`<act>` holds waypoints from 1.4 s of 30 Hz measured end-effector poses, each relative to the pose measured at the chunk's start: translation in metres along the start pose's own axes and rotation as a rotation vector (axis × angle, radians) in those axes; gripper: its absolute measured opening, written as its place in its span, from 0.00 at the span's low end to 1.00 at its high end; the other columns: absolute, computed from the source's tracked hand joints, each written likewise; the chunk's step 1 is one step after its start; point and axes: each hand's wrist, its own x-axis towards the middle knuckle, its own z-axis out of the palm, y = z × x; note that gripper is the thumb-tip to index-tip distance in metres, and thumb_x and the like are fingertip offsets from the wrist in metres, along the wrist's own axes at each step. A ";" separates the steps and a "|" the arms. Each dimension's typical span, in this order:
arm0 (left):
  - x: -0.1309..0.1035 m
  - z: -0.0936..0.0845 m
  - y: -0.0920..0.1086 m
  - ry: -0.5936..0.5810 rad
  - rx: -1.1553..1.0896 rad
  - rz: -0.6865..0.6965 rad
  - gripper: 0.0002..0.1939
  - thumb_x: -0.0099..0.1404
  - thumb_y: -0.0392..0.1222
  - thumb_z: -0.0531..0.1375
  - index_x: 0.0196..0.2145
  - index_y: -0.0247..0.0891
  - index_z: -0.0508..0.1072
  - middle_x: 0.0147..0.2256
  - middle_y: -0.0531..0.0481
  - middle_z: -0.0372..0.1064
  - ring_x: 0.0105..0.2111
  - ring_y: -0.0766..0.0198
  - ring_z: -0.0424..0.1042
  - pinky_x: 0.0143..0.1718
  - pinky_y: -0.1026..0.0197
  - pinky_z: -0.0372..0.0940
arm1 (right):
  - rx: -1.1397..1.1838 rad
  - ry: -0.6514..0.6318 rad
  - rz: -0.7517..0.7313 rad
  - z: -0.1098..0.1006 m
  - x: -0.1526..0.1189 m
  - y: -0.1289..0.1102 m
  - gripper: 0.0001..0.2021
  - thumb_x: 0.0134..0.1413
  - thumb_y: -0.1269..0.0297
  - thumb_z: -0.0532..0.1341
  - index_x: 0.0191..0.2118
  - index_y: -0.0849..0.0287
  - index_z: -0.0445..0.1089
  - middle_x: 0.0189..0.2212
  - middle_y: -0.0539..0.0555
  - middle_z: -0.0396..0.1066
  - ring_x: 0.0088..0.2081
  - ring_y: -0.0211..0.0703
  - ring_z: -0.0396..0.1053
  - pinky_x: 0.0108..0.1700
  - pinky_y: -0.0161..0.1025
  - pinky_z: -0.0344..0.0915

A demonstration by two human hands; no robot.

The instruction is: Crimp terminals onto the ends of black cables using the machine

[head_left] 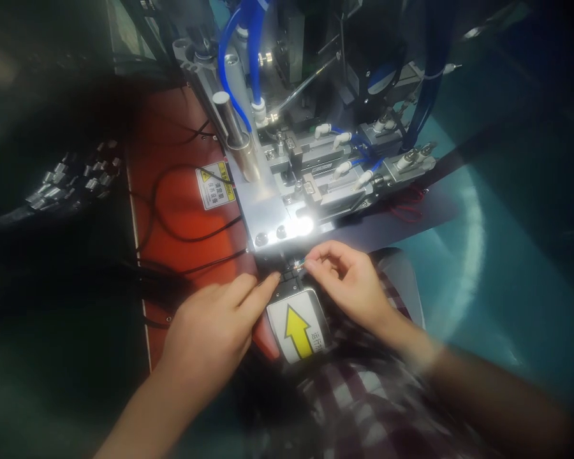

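Note:
My right hand (pixel 347 280) pinches a small thin part (pixel 300 264) between thumb and forefinger, at the front end of the machine's metal plate (pixel 263 207). Too little of the part shows to name it. To its left, my left hand (pixel 215 319) rests with its fingertips at the dark slot (pixel 287 275) below the plate. The left fingers are close together, and whatever they may hold is hidden. Just below both hands lies a white label with a yellow arrow (pixel 297 325).
Pneumatic cylinders (pixel 335 185) with white fittings and blue tubes (pixel 256 57) rise behind the hands. Black cables cross the orange-red base (pixel 186 217) on the left, near a warning label (pixel 215 186). Shiny metal pieces (pixel 76 175) lie at the far left.

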 end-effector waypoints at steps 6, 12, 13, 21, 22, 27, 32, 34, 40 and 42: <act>0.000 0.000 0.000 -0.007 -0.004 -0.003 0.21 0.65 0.28 0.50 0.51 0.34 0.73 0.31 0.48 0.73 0.23 0.62 0.64 0.23 0.61 0.59 | 0.015 -0.039 0.014 0.002 0.004 0.004 0.06 0.56 0.64 0.60 0.31 0.60 0.68 0.25 0.48 0.64 0.25 0.35 0.60 0.28 0.34 0.58; 0.000 0.000 0.000 0.000 -0.007 -0.002 0.21 0.65 0.28 0.50 0.51 0.34 0.73 0.31 0.48 0.73 0.23 0.62 0.64 0.23 0.61 0.59 | 0.041 -0.070 0.059 0.003 0.003 0.003 0.07 0.57 0.62 0.59 0.31 0.59 0.66 0.23 0.47 0.62 0.24 0.35 0.59 0.28 0.34 0.58; 0.000 0.000 0.000 -0.001 -0.007 -0.002 0.21 0.65 0.28 0.50 0.51 0.34 0.73 0.31 0.48 0.73 0.23 0.62 0.64 0.23 0.60 0.59 | 0.041 -0.072 0.059 0.003 0.003 0.003 0.07 0.57 0.62 0.59 0.31 0.59 0.65 0.23 0.47 0.62 0.24 0.35 0.59 0.28 0.34 0.58; 0.001 -0.002 0.000 -0.010 0.001 0.003 0.21 0.65 0.28 0.50 0.51 0.34 0.73 0.31 0.48 0.74 0.23 0.63 0.65 0.22 0.61 0.59 | 0.038 -0.057 0.103 0.005 0.002 -0.003 0.07 0.55 0.62 0.60 0.29 0.59 0.66 0.23 0.47 0.64 0.24 0.35 0.60 0.27 0.34 0.59; 0.002 -0.003 0.000 -0.010 0.004 0.007 0.21 0.65 0.28 0.50 0.51 0.34 0.74 0.31 0.48 0.74 0.22 0.63 0.64 0.22 0.61 0.59 | 0.050 -0.060 0.134 0.004 0.003 -0.005 0.07 0.54 0.62 0.60 0.29 0.59 0.66 0.21 0.46 0.63 0.23 0.35 0.60 0.26 0.34 0.58; 0.001 -0.002 0.000 -0.006 0.013 0.009 0.21 0.64 0.28 0.50 0.51 0.34 0.73 0.31 0.48 0.74 0.22 0.62 0.64 0.22 0.60 0.59 | 0.167 -0.213 0.361 -0.002 0.014 -0.018 0.08 0.54 0.67 0.58 0.25 0.60 0.66 0.13 0.43 0.59 0.18 0.32 0.56 0.25 0.32 0.55; 0.000 -0.001 0.000 -0.012 0.012 0.006 0.21 0.64 0.28 0.50 0.50 0.34 0.74 0.31 0.48 0.74 0.23 0.62 0.65 0.21 0.60 0.59 | 0.111 -0.171 0.294 -0.007 0.011 -0.015 0.06 0.54 0.65 0.61 0.28 0.61 0.68 0.16 0.44 0.63 0.19 0.32 0.61 0.25 0.31 0.58; 0.000 -0.001 0.000 -0.007 0.011 0.007 0.21 0.64 0.27 0.50 0.50 0.34 0.74 0.31 0.47 0.74 0.23 0.61 0.65 0.21 0.60 0.59 | 0.094 -0.080 0.227 -0.007 0.006 -0.011 0.07 0.54 0.63 0.62 0.31 0.61 0.69 0.18 0.44 0.63 0.20 0.33 0.62 0.24 0.31 0.58; 0.001 0.000 -0.001 -0.011 -0.007 0.009 0.20 0.65 0.28 0.50 0.51 0.34 0.74 0.32 0.47 0.74 0.24 0.62 0.66 0.23 0.60 0.61 | 0.090 -0.043 0.154 -0.002 0.005 -0.009 0.07 0.52 0.62 0.64 0.33 0.61 0.72 0.23 0.48 0.68 0.21 0.33 0.61 0.24 0.32 0.58; 0.001 -0.001 -0.001 -0.014 -0.005 0.009 0.20 0.65 0.28 0.50 0.50 0.34 0.74 0.31 0.47 0.74 0.23 0.62 0.66 0.23 0.60 0.61 | 0.100 -0.043 0.162 -0.001 0.008 -0.013 0.07 0.51 0.63 0.64 0.31 0.61 0.72 0.22 0.48 0.67 0.22 0.32 0.59 0.24 0.32 0.57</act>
